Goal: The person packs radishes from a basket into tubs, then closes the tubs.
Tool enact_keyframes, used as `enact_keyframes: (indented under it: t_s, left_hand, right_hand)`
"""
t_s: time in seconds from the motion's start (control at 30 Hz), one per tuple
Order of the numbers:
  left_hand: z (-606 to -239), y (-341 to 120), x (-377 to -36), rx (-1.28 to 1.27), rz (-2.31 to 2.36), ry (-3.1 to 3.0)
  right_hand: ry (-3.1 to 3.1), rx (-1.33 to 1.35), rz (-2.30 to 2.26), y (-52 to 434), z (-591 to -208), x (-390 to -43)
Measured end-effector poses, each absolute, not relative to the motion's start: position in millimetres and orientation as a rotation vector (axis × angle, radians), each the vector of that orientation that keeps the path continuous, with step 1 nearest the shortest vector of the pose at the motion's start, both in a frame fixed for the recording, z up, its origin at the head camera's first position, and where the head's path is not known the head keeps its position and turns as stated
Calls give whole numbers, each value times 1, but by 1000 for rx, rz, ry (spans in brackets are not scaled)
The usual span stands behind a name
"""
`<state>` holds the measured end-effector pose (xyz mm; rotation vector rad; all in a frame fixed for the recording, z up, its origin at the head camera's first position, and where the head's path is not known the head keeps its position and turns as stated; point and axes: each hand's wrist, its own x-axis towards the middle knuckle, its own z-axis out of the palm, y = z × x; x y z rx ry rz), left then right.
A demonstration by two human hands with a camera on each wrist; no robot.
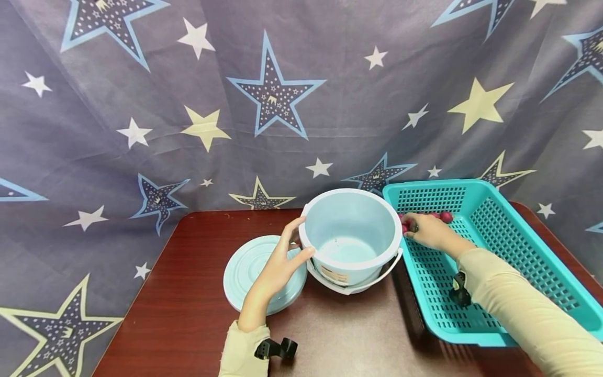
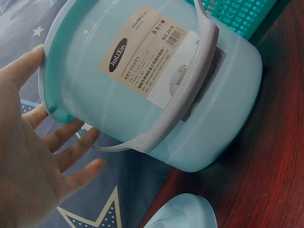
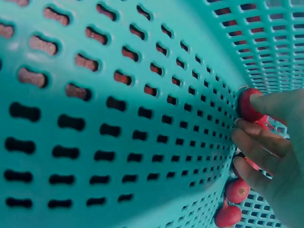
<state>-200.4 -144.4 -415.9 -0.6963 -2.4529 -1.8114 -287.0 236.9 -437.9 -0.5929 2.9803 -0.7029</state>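
At the far left corner of the teal basket (image 1: 513, 246), at about 11 o'clock within it, a small heap of red fruits (image 1: 443, 215) lies directly under the fingertips of the right hand (image 1: 431, 230); the right-wrist view shows those fingers curled over one red fruit (image 3: 248, 105) pressed against the perforated wall, with more loose fruits (image 3: 236, 190) just below the hand. The rest of the basket floor shows only its slotted mesh. Just to the basket's left, at 9 o'clock from it, the pale blue bucket (image 1: 350, 235) stands upright on the dark wooden table (image 1: 188, 293); its inside looks empty, and its white handle (image 1: 358, 285) hangs down in front. The left hand (image 1: 280, 267) rests against the bucket's left side with fingers spread and straight, thumb near the rim, not wrapped round it. The round blue lid (image 1: 245, 272) lies flat on the table at the bucket's 8 o'clock, partly beneath that hand.
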Motion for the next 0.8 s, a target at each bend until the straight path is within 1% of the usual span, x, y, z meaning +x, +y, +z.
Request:
enact_keyframes:
  t_s: [0.47, 0.63, 0.8]
  left_hand:
    - [-416, -144, -200, -692, -1814, -2458]
    - [-416, -143, -200, -700, -1813, -2459]
    - [-416, -144, -201, -708, -1812, -2453]
  right_hand:
    - [3043, -629, -594, 234, -439, -286]
    - [3032, -591, -613, 235, -435, -286]
    - [2998, -612, -685, 237, -431, -286]
